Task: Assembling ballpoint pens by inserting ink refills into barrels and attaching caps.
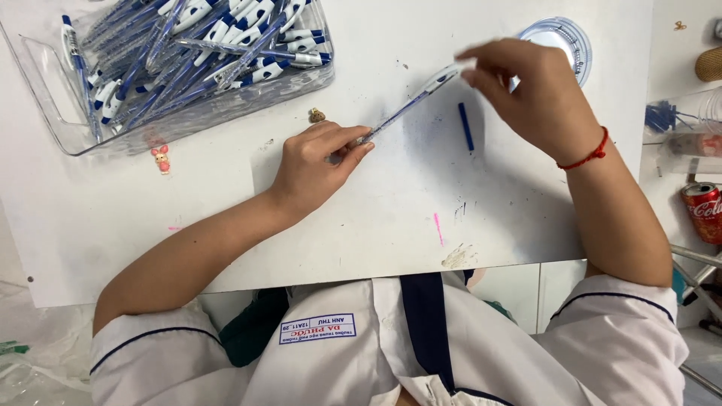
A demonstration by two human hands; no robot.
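Left hand [316, 162] rests on the white surface [376, 225], thumb and forefinger pinching the lower tip end of a ballpoint pen [406, 105]. Right hand [538, 98] is raised over the surface, its fingers [481, 79] drawn together around the pen's upper white-and-blue end. That end is blurred, so the exact grip there is hard to read. The pen runs diagonally between the two hands, low at the left, high at the right, clear barrel with blue inside.

A loose blue pen cap [466, 126] lies flat on the surface just below the right hand, not touching the hand or the pen. Blue ink smudges on the surface around it.

Clear plastic bin [45, 98] sits at the upper left, full of the same blue-and-white pens [203, 45] piled in all directions. Well apart from both hands.

Small brown trinket [317, 116] is on the surface just above the left hand. Small pink figurine [160, 159] sits below the bin's near edge. Clear round lid [571, 37] is behind the right hand, partly hidden by it.

Red thread bracelet [587, 156] on the right wrist. Off the right edge of the surface: a red drink can [703, 210] and a clear container holding blue parts [669, 116].
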